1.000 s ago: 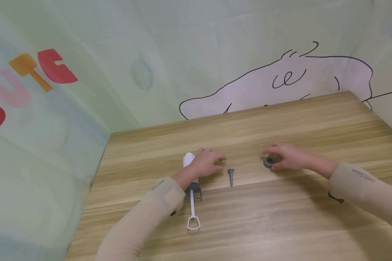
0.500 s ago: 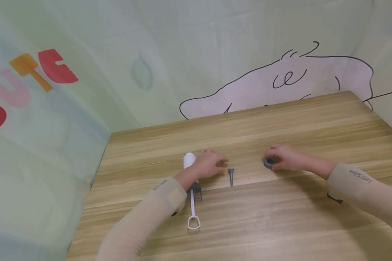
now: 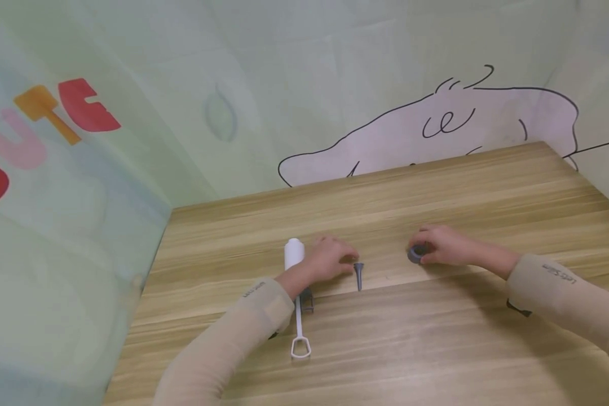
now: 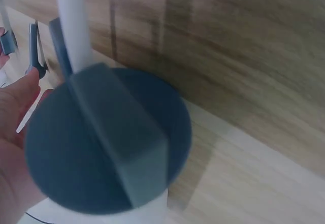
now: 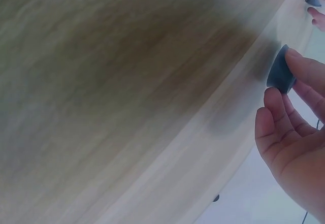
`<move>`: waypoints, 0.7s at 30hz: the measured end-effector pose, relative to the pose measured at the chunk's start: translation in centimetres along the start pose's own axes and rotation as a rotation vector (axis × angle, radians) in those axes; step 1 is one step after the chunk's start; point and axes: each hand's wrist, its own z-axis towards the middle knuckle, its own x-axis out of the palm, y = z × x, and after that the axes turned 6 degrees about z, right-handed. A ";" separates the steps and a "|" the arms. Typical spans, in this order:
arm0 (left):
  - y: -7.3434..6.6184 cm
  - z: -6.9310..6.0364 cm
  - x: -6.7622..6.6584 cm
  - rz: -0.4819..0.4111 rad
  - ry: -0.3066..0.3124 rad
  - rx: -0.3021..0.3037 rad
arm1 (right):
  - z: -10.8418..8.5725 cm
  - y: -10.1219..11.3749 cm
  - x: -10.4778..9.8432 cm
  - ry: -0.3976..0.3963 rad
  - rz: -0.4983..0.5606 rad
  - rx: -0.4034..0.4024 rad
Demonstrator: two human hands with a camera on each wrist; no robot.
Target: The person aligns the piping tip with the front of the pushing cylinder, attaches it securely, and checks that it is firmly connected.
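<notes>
The right hand (image 3: 444, 245) pinches the grey ring (image 5: 280, 72) between thumb and fingers, probably because so small a part suits a rim grip. From there toward eight o'clock, the grey nozzle (image 3: 358, 276) lies on the bench (image 3: 416, 344), narrow end at six. The left hand (image 3: 329, 259) has its fingers apart beside the flared end; contact is unclear. At nine, the white tube (image 3: 294, 254) lies flat, presumably for stability, its looped rod (image 3: 299, 326) toward six.

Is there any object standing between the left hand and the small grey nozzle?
No, nothing visible: the left hand is close beside the grey nozzle, and the white tube lies on the hand's other side.
</notes>
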 end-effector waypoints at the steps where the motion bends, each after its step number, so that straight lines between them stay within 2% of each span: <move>1: 0.0 0.0 0.1 -0.005 -0.003 0.005 | 0.0 0.0 0.0 -0.003 -0.001 -0.003; 14: -0.2 0.3 0.6 0.008 -0.054 0.034 | -0.2 0.2 -0.4 -0.023 -0.004 -0.035; 21: -0.3 0.3 0.5 0.004 -0.051 0.030 | -0.2 0.3 -0.3 -0.027 -0.008 -0.040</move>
